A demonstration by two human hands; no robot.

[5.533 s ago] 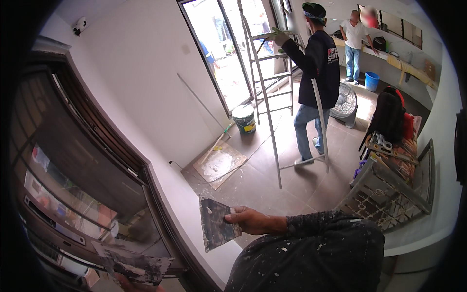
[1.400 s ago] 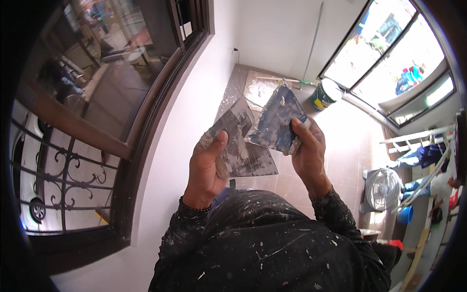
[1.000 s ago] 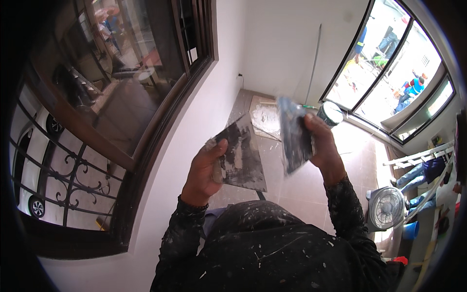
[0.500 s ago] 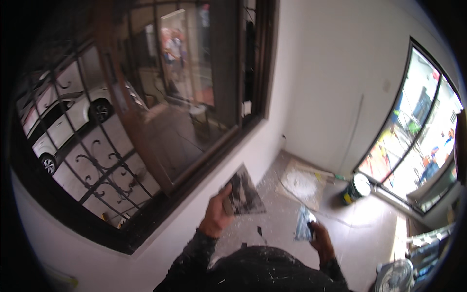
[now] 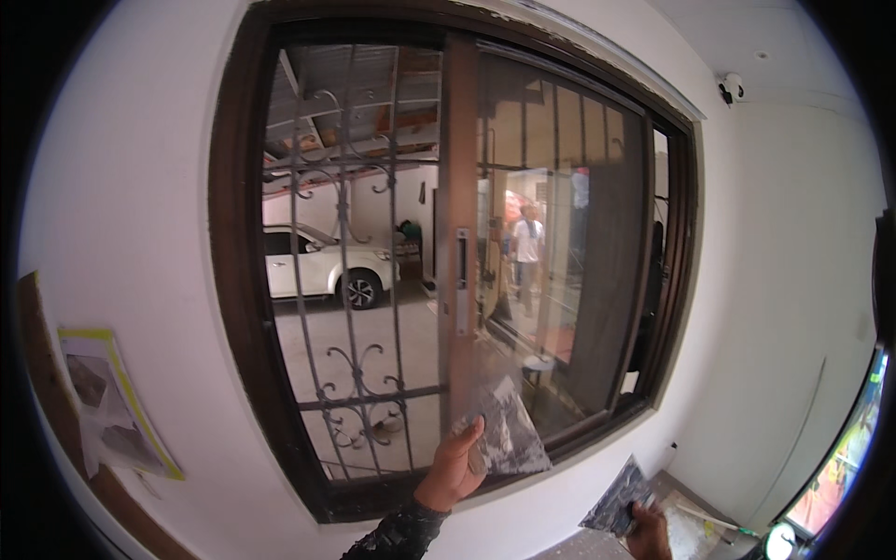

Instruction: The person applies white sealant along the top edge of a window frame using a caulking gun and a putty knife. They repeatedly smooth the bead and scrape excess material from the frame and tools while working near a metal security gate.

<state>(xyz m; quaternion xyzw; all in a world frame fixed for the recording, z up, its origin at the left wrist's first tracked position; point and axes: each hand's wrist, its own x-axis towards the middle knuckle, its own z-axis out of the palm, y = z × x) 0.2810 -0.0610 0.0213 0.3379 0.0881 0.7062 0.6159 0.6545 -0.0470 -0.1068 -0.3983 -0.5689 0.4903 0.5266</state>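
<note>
My left hand (image 5: 450,472) is closed around the grip of a broad, flat putty knife (image 5: 513,435). Its grey blade is streaked with whitish paste and is held up in front of the lower part of the window (image 5: 457,373). Lower and to the right, my right hand (image 5: 648,532) grips a second wide putty knife (image 5: 617,500) with a dark, smeared blade. This one is near the white wall (image 5: 569,509) below the window; whether it touches the wall I cannot tell. The picture's lower edge cuts off part of the right hand.
Dark brown framing (image 5: 250,280) surrounds the sliding window, with iron bars (image 5: 347,280) and a white car (image 5: 327,266) beyond the glass. A taped plastic-covered patch (image 5: 121,401) is on the left wall. A bucket (image 5: 779,543) and a stained board (image 5: 686,534) are at lower right.
My view has swung up and left toward the window. Both hands still hold their putty knives; the right one's blade has turned to show its broad face.
</note>
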